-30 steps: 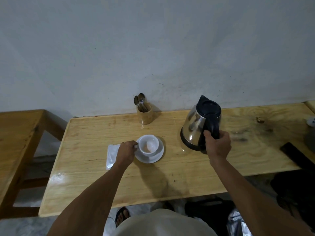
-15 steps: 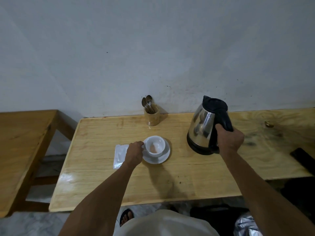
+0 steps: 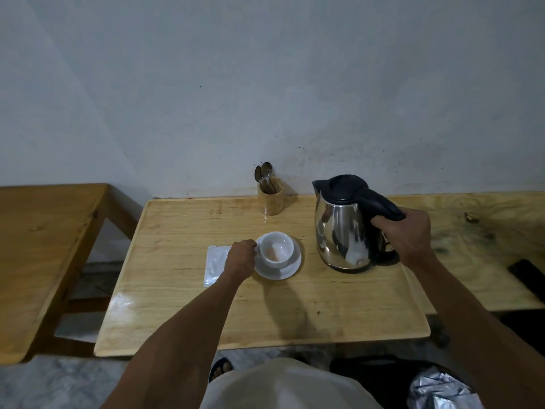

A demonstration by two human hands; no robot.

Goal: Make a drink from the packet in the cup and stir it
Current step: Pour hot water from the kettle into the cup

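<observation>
Head view, the only one I have. The cup (image 3: 277, 249) stands upright on its saucer (image 3: 290, 268) near the middle of the wooden table (image 3: 182, 314), with a pale pinkish powder showing at its bottom and no liquid that I can make out. The left hand (image 3: 240, 258) is curled at the cup's left side, fingers closed at the handle; the handle itself is hidden behind them. The flattened packet (image 3: 214, 265) lies just left of that hand, partly covered by it. The right hand (image 3: 408, 233) is wrapped tight around the black handle of the steel kettle (image 3: 345, 228), which sits to the right of the saucer, upright, lid shut, spout turned toward the cup. I cannot tell whether its base is touching the table or just clear of it. Spoons (image 3: 264, 175) stand in a wooden holder (image 3: 270, 199) by the wall, behind the cup.

My judgement: pouring is the step in hand. I advise bringing the spout close over the cup's centre before tipping, tilting slowly for a thin stream, keeping the left fingers clear of the rim, and stopping below the brim to leave room for stirring.
</observation>
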